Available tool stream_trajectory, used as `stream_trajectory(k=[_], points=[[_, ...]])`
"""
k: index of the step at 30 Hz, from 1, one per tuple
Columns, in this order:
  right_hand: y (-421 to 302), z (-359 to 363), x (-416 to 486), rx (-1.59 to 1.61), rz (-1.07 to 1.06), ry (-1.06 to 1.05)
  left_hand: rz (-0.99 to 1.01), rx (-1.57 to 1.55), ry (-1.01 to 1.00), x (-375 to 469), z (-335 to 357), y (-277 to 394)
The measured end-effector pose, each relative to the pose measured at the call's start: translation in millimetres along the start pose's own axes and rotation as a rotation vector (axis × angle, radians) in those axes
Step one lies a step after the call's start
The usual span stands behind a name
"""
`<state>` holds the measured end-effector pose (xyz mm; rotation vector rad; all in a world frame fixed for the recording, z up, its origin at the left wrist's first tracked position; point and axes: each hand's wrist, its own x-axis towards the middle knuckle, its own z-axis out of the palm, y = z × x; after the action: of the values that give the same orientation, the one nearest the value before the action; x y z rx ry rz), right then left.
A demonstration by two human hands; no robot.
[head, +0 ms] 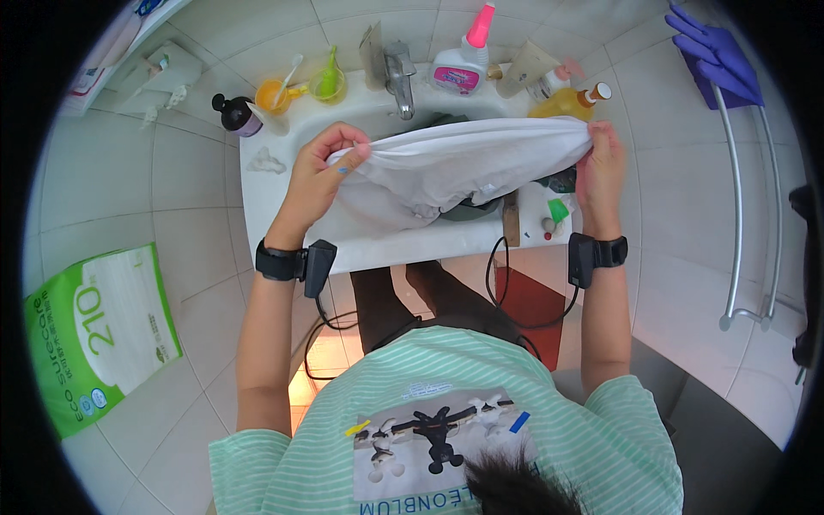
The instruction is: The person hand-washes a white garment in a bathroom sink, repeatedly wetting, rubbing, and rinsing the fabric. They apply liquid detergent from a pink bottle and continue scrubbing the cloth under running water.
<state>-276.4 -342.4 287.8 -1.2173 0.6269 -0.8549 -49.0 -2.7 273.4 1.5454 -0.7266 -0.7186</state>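
A white cloth [463,161], likely a garment, is stretched between my two hands above the white washbasin [273,209]. My left hand [325,167] pinches its left end between thumb and fingers. The right end is gripped by my right hand [599,164]. Folds run along the taut upper edge, while the lower part sags over the bowl. Beneath it, dark grey-green fabric [473,210] shows in part; the cloth hides most of the bowl. A chrome faucet [400,80] stands just behind the cloth.
Along the back rim are a dark bottle [237,116], an orange cup [273,96] with a toothbrush, a white spray bottle [458,67] and a yellow bottle [570,104]. A brown bar [510,219] lies at front right. Purple gloves [718,55] hang on a rail. Cables trail from both wrist devices.
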Motion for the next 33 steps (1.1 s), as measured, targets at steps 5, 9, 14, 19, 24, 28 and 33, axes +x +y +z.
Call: stream_trajectory(k=[5,9,14,19,24,28,33], points=[[56.7,-18.6,10.8,-0.054,0.197,0.116,-0.102,0.503,-0.127,0.6,-2.8,-67.8],[96.9,-31.5,6.2,-0.259,0.381,0.028,-0.153,0.571,-0.134,-27.4,-1.0,-145.9],[98.2,-8.1,-2.8,-0.733,0.126,-0.197,-0.079,0.544,-0.049,-50.6,0.0,-189.9],[79.0,40.9,-29.2,-1.205,-0.482,-0.298,-0.367,0.671,0.095,-55.3,1.9,-219.6],[114.2,85.0,-73.7,-1.081,-0.509,-0.853,-0.403,0.655,0.048,-49.0,22.4,-258.4],[158.8,86.4,-99.7,-1.300,-0.485,-1.036,-0.463,0.710,-0.006,-45.5,34.0,-267.0],[164.2,68.2,-78.4,-1.233,-0.326,-1.008,-0.372,0.097,0.030,-43.4,-2.3,-226.3]])
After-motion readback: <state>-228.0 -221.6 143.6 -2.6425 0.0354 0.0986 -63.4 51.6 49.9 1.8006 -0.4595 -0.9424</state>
